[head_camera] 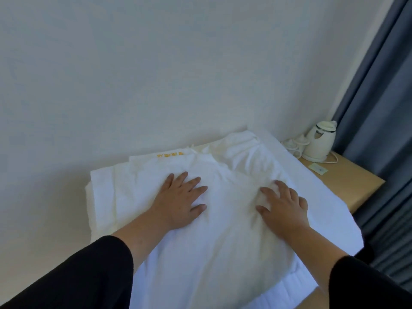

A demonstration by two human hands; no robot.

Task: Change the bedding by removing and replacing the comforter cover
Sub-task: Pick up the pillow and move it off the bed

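Grip: left hand (178, 200) and right hand (282, 207) both lie flat, fingers straight and spread, pressing down on the cloth; neither pinches or curls round anything.

Item 1, comforter cover (223, 230): white folded bedding, largest item, lying on the table (347, 175) against the wall (156, 63), its near end hanging over the table's front edge toward the person. Long axis appears to run from the near overhang back toward the wall; the rumpled, gathered end (243, 146) points to the far right corner. A yellow embroidered mark (170, 154) sits at the far edge, left of the gathers.

Item 2, curtain (383, 130): grey, hanging at right, apart from the cloth.

Item 3, kettle (320, 141): white, at the table's far right corner, just beside the cloth's edge, cord trailing.

Item 4, small packet (319, 168): flat, near the kettle.

Risks, judged: the overhang may drag the stack off the front once the palms lift; a sweep of cloth to the right could catch the kettle or its cord; lifting by one layer could let the folds spill open.
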